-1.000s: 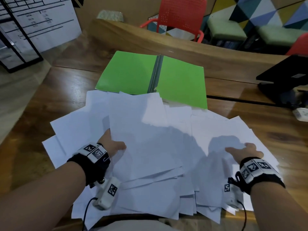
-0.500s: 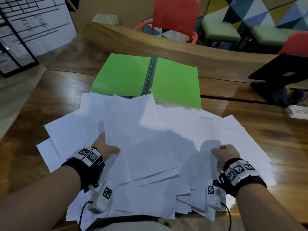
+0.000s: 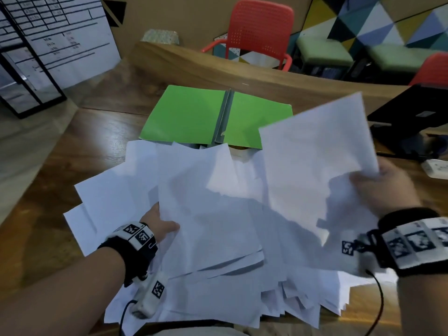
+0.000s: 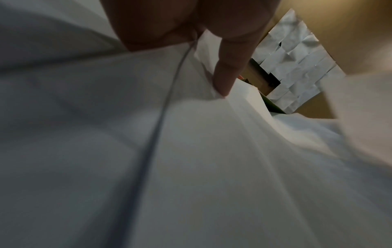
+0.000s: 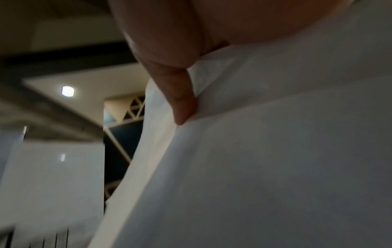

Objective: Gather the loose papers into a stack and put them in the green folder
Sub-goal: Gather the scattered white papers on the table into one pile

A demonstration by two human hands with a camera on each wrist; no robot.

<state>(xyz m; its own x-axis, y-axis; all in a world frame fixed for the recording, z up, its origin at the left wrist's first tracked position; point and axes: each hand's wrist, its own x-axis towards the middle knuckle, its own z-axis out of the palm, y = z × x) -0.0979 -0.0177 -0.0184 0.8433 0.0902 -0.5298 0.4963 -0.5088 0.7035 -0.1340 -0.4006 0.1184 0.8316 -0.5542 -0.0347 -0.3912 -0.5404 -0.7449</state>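
Note:
Several loose white papers (image 3: 208, 214) lie fanned over the wooden table (image 3: 48, 195) in the head view. Behind them the green folder (image 3: 189, 115) lies open and flat, its near edge partly under the papers. My left hand (image 3: 164, 226) pinches the left edge of the top sheets, fingers hidden beneath and thumb (image 4: 227, 72) pressing on the paper. My right hand (image 3: 378, 183) grips a raised bundle of sheets (image 3: 315, 161), tilted above the pile's right side and covering the folder's right corner. Its thumb (image 5: 180, 100) presses on that bundle.
A black laptop on a stand (image 3: 407, 117) and a white power strip (image 3: 436, 168) sit at the right. A raised wooden ledge (image 3: 242, 71) runs behind the folder, with a red chair (image 3: 259, 32) beyond. A whiteboard (image 3: 48, 32) stands at the far left.
My right hand closed on sheets at the pile's right side and lifted them up off the table. My left hand kept its place at the left of the top sheets.

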